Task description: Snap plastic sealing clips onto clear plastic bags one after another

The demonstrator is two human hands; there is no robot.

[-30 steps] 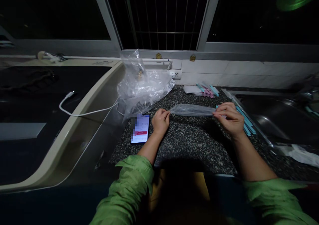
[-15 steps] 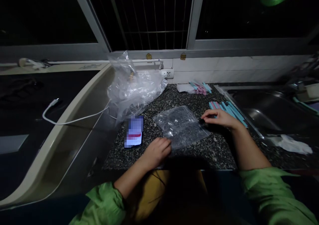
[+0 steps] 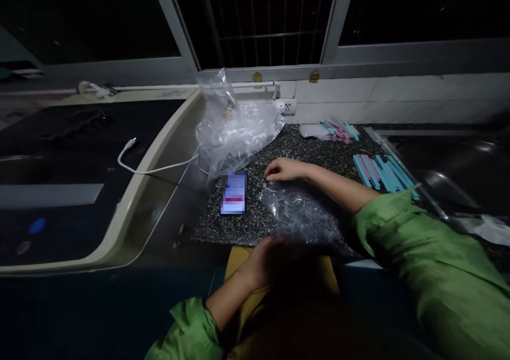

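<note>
A small clear plastic bag (image 3: 303, 214) lies flat on the speckled granite counter (image 3: 314, 150). My right hand (image 3: 283, 169) reaches across to the bag's far left corner, fingers curled down and pinched on the counter just beyond it. My left hand (image 3: 268, 258) is in shadow at the counter's near edge, by the bag's near side; its fingers are too dark to read. A lit phone (image 3: 234, 192) lies left of the bag.
A large crumpled clear bag (image 3: 235, 129) sits at the back left by a wall socket (image 3: 286, 106). Blue and pink strips (image 3: 381, 170) lie right, more strips (image 3: 338, 131) behind. A steel sink (image 3: 454, 163) is right; a white cable (image 3: 151, 166) trails left.
The bag, held stretched in the air a second ago, now lies flat. My right hand crossed from its right side to its far left corner; my left hand dropped to the counter's edge.
</note>
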